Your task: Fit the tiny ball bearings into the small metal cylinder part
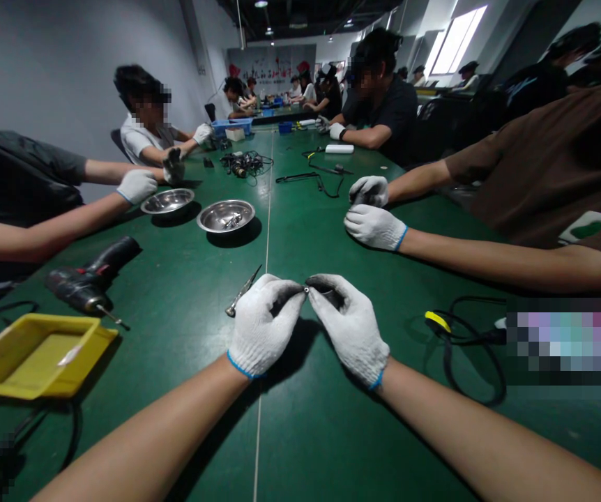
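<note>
My left hand (266, 324) and my right hand (350, 324) wear white knit gloves with dark fingertips and blue cuffs. They meet above the green table (300, 432), thumbs and forefingers pinched together. Between the fingertips shows a tiny shiny metal piece (306, 289) with a dark centre. It is too small to name, and the fingers partly cover it. Just left of my left hand, a slim dark metal tool (242, 293) lies on the table, its kind unclear.
At left lie a power drill (84, 279) and a yellow tray (33, 389). Ahead, one metal bowl (209, 223) contains small metal parts; another bowl (162, 202) stands beside a co-worker's gloved hand. A co-worker's gloved hands (374, 223) are at right, near a looped black cable (450, 369).
</note>
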The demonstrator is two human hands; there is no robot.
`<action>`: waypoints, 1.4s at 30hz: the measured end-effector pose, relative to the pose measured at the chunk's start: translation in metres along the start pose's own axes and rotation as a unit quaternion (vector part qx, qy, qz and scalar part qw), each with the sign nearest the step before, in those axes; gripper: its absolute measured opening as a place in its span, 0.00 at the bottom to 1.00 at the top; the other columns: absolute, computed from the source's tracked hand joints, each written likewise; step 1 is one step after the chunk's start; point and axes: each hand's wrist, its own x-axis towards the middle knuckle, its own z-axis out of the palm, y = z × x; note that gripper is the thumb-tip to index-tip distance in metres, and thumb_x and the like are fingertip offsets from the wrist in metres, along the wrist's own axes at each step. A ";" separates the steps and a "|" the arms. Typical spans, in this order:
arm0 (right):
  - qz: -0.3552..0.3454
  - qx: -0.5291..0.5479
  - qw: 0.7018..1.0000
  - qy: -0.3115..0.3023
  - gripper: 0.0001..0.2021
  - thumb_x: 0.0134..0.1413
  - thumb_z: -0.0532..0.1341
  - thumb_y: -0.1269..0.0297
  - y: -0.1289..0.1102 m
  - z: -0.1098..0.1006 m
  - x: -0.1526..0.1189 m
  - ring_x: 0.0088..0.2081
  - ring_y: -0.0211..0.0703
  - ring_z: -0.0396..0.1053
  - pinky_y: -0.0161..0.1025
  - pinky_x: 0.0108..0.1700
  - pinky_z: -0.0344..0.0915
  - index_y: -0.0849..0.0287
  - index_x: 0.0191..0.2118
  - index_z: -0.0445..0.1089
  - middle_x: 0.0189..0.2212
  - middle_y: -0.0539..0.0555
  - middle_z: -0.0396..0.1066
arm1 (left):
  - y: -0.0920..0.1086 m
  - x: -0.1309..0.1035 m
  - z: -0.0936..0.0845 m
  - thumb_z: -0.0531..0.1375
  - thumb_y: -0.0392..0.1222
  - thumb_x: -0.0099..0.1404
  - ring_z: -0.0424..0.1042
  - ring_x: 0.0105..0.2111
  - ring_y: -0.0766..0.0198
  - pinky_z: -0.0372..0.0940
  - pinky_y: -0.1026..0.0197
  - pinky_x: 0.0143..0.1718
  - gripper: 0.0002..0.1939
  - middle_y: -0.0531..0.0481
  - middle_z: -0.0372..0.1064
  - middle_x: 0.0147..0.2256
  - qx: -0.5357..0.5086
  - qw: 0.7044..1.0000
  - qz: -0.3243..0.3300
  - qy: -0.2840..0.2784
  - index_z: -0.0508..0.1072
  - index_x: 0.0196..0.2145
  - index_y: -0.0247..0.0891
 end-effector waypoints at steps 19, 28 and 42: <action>-0.003 0.008 1.000 -0.004 0.08 0.55 0.70 0.57 -0.002 0.001 -0.001 0.38 0.48 0.79 0.45 0.46 0.78 0.56 0.36 0.78 0.35 0.55 0.81 | -0.002 0.001 -0.001 0.63 0.36 0.72 0.75 0.32 0.63 0.72 0.60 0.39 0.05 0.50 0.76 0.33 0.020 1.000 -0.010 -0.008 0.80 0.38 0.39; -0.012 -0.002 1.000 -0.003 0.08 0.57 0.69 0.57 -0.003 0.001 -0.002 0.39 0.48 0.79 0.46 0.45 0.78 0.57 0.37 0.78 0.35 0.55 0.80 | -0.002 0.000 -0.002 0.62 0.36 0.73 0.76 0.34 0.62 0.71 0.60 0.40 0.05 0.49 0.76 0.34 0.023 1.000 -0.005 -0.007 0.79 0.39 0.38; -0.040 -0.028 0.999 -0.004 0.06 0.59 0.68 0.59 -0.003 -0.002 -0.003 0.40 0.48 0.78 0.45 0.45 0.77 0.55 0.37 0.78 0.36 0.54 0.79 | -0.003 0.001 -0.001 0.62 0.38 0.74 0.75 0.34 0.62 0.72 0.59 0.40 0.06 0.49 0.76 0.35 0.033 0.999 -0.007 -0.010 0.79 0.39 0.39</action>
